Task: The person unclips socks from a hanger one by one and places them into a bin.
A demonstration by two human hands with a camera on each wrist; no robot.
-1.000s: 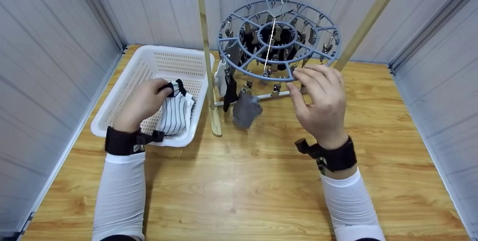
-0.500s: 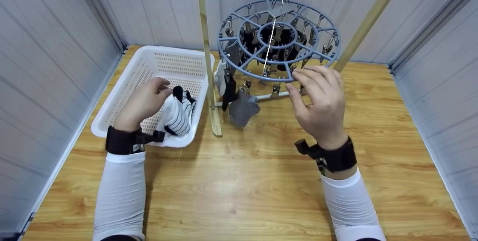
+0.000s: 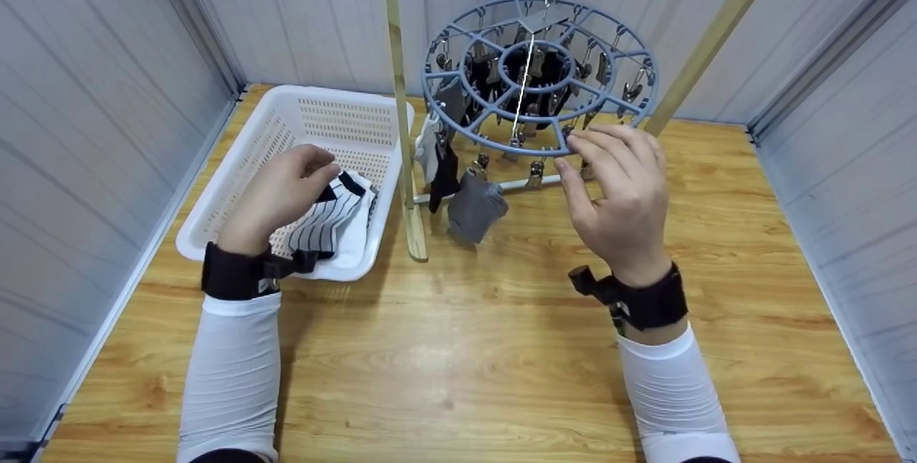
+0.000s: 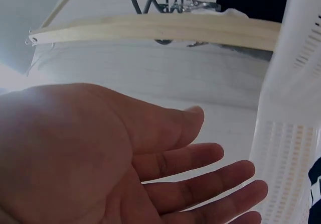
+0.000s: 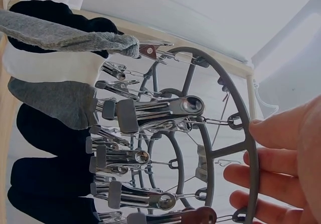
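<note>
My left hand [image 3: 276, 191] hovers over the white basket [image 3: 354, 95], fingers relaxed and thumb apart; the left wrist view shows nothing in it. Just below its fingertips lies a white sock with dark stripes and a black cuff [image 3: 326, 223], beside plain white fabric [image 3: 354, 237]. At the round blue-grey clip hanger [image 3: 494, 143], my right hand [image 3: 622, 194] holds the front right rim between thumb and fingers. A grey sock [image 3: 476, 209] dangles from a clip at the front. Black socks [image 5: 50, 176], a white one [image 5: 52, 66] and another grey one [image 5: 55, 101] hang from other clips.
A pale wooden upright [image 3: 399, 90] stands between basket and hanger, with a slanted wooden pole [image 3: 716, 36] at the right. A white bar [image 3: 494, 189] runs low beneath the hanger. Panel walls [image 3: 79, 126] enclose the wooden tabletop [image 3: 458, 348] on the left, right and back.
My left hand has let go of the striped sock's black cuff, and the sock has dropped and settled flatter in the basket. The right hand has stayed at the hanger's rim.
</note>
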